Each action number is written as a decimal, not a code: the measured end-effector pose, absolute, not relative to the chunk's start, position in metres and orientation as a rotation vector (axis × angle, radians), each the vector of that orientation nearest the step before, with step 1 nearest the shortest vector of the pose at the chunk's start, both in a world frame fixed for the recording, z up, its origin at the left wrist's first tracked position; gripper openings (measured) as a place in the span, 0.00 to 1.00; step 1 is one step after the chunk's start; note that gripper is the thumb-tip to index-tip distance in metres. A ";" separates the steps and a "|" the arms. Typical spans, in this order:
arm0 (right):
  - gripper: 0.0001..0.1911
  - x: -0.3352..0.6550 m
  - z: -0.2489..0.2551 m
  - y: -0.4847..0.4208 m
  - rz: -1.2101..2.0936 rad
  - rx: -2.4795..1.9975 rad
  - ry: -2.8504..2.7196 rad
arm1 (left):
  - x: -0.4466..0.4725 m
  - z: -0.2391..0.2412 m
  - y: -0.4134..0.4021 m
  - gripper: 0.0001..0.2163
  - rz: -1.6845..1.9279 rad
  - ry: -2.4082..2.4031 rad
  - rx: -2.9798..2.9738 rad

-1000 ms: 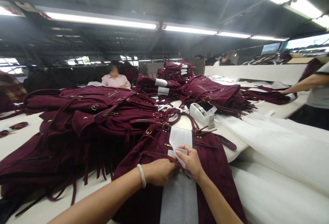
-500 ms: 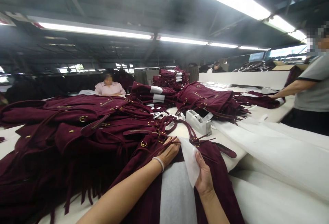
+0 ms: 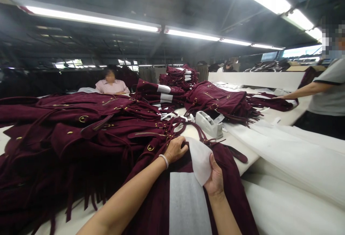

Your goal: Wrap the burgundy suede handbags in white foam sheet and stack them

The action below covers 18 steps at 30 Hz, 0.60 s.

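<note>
A sheet of thin white paper (image 3: 199, 158) stretches between my two hands over a maroon fringed bag (image 3: 234, 184) with straps and brass-coloured fittings. My left hand (image 3: 176, 149), wearing a pale band at the wrist, is closed at the sheet's upper left corner, beside the bag's top and straps. The sheet's right side is pinched between thumb and fingers of my right hand (image 3: 215, 177); some of those fingers are behind the paper. Below it, a grey-white strip (image 3: 190, 204) lies flat along the middle of the bag.
More maroon bags (image 3: 107, 134) are heaped on the left, with folded ones (image 3: 172, 75) stacked behind. A tape dispenser (image 3: 208, 125) stands beyond my hands. White sheeting (image 3: 291, 156) covers the right side. One person (image 3: 110, 85) is across the table; another (image 3: 329, 91) handles a maroon item at right.
The paper's right side has risen slightly and bulges more between my hands. A thin strap that ran across my left hand no longer lies over it. The view has shifted a little.
</note>
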State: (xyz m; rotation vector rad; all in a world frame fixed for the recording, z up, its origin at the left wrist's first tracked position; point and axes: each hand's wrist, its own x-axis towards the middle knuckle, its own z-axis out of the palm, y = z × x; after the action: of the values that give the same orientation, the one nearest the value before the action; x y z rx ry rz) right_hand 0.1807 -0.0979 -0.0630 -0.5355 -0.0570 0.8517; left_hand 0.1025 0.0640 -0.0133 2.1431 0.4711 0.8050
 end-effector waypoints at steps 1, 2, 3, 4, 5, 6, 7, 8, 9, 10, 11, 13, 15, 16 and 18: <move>0.23 0.181 -0.064 -0.098 0.856 -0.539 -0.060 | 0.099 -0.011 0.065 0.03 0.827 0.490 2.077; 0.23 0.181 -0.064 -0.098 0.859 -0.544 -0.058 | 0.097 -0.008 0.067 0.03 0.845 0.515 2.004; 0.24 0.181 -0.065 -0.099 0.860 -0.546 -0.049 | 0.095 -0.005 0.069 0.05 0.860 0.547 1.923; 0.24 0.181 -0.066 -0.099 0.857 -0.545 -0.034 | 0.095 -0.002 0.072 0.06 0.875 0.583 1.836; 0.24 0.181 -0.067 -0.099 0.849 -0.537 -0.017 | 0.095 0.001 0.076 0.08 0.891 0.624 1.745; 0.24 0.181 -0.068 -0.099 0.841 -0.527 0.002 | 0.096 0.006 0.080 0.09 0.910 0.666 1.654; 0.24 0.181 -0.069 -0.099 0.833 -0.517 0.024 | 0.097 0.012 0.085 0.09 0.929 0.705 1.568; 0.24 0.181 -0.070 -0.099 0.827 -0.510 0.044 | 0.097 0.020 0.090 0.10 0.945 0.737 1.492; 0.23 0.181 -0.071 -0.099 0.825 -0.506 0.060 | 0.097 0.029 0.095 0.11 0.953 0.759 1.431; 0.23 0.181 -0.072 -0.098 0.824 -0.505 0.069 | 0.095 0.039 0.099 0.12 0.952 0.771 1.384; 0.22 0.181 -0.073 -0.098 0.821 -0.507 0.070 | 0.092 0.049 0.102 0.12 0.940 0.778 1.352; 0.20 0.181 -0.073 -0.098 0.819 -0.512 0.057 | 0.081 0.068 0.101 0.11 0.886 0.782 1.325; 0.20 0.181 -0.071 -0.097 0.827 -0.517 0.030 | 0.063 0.082 0.088 0.07 0.830 0.781 1.318; 0.19 0.181 -0.070 -0.097 0.832 -0.520 0.019 | 0.051 0.086 0.077 0.04 0.815 0.779 1.343; 0.19 0.180 -0.069 -0.097 0.833 -0.523 -0.003 | 0.025 0.091 0.046 0.03 0.805 0.767 1.590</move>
State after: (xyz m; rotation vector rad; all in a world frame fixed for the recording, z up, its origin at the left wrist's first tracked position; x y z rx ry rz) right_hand 0.1802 -0.0973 -0.0688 -0.5230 -0.0032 0.8332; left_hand 0.0252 0.0460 0.0910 1.5900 0.7675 0.8047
